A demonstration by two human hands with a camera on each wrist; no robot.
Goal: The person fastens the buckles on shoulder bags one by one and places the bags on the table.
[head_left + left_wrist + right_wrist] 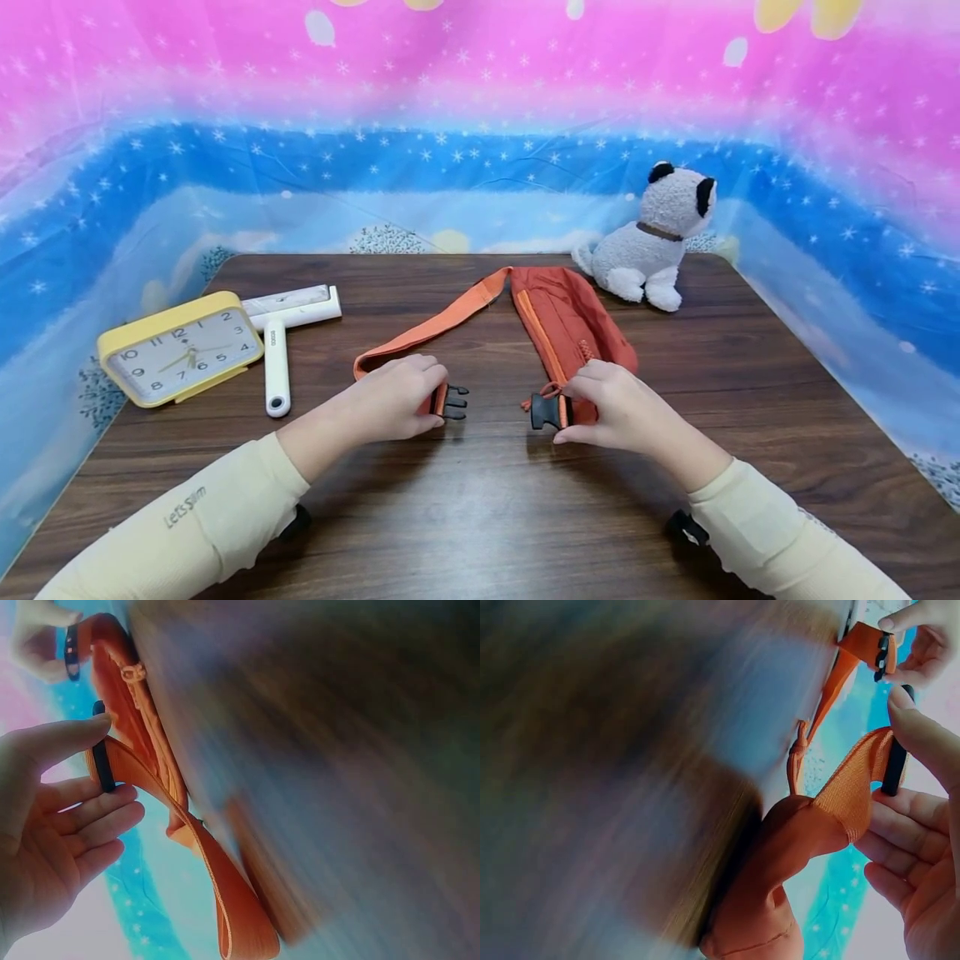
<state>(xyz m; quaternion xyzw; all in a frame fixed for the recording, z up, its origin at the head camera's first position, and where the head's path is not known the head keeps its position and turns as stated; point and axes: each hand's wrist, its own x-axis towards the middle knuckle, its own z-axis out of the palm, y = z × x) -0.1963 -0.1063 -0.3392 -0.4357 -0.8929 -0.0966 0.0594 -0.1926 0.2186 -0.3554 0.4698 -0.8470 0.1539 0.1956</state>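
Note:
An orange-red waist bag point(573, 321) lies on the table with its orange strap point(442, 321) looped to the left. My left hand point(397, 396) pinches the black pronged buckle half point(454, 402) at the strap's end between thumb and fingers. My right hand point(618, 408) pinches the black socket half of the buckle point(547, 411) at the bag's near end. The two halves face each other, apart, with a gap between them. In the right wrist view the thumb and fingers hold the socket half point(895, 750) by its edges.
At the left, a yellow alarm clock point(180, 350) leans against a white lint-roller-like tool point(277, 367) with a T-shaped head. A grey and white plush dog point(660, 233) sits at the back right. Patterned cloth point(465, 150) hangs behind the brown wooden table point(480, 517).

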